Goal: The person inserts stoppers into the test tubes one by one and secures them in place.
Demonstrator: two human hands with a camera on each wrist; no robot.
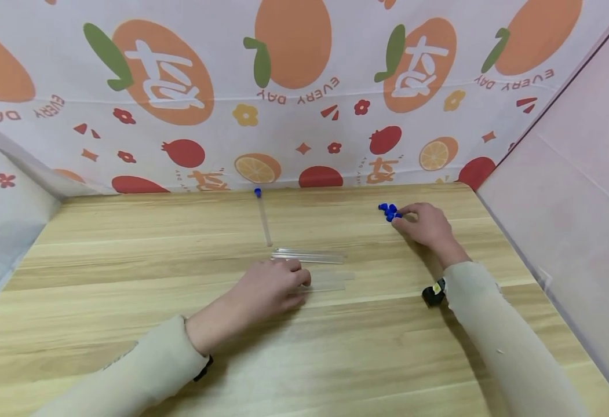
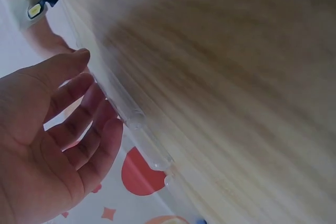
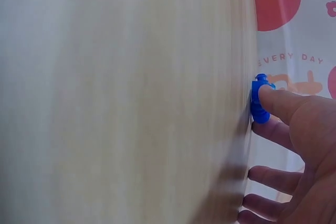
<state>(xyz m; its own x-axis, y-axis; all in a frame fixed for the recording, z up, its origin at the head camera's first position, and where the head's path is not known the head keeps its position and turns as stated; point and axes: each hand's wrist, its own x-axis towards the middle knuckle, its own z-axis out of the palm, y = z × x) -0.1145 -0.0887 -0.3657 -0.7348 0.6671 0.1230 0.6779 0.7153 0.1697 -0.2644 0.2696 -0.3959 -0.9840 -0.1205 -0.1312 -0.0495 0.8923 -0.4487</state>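
Several clear tubes [image 1: 314,256] lie side by side near the middle of the wooden table, and fainter ones [image 1: 338,276] lie just in front of them. My left hand [image 1: 275,285] is over the near tubes, fingers loosely bent. In the left wrist view, its thumb and fingers [image 2: 107,148] are apart beside a tube [image 2: 123,103], with nothing seen between them. To the right, a small cluster of blue caps [image 1: 387,209] sits on the table. My right hand [image 1: 426,225] pinches a blue cap [image 3: 260,109] at the cluster's edge between thumb and forefinger.
A clear tube [image 1: 264,220] with a blue cap [image 1: 258,192] on its far end lies apart, behind the other tubes. A fruit-print cloth [image 1: 288,133] rises at the table's back edge, and pale walls [image 1: 570,174] stand at the sides.
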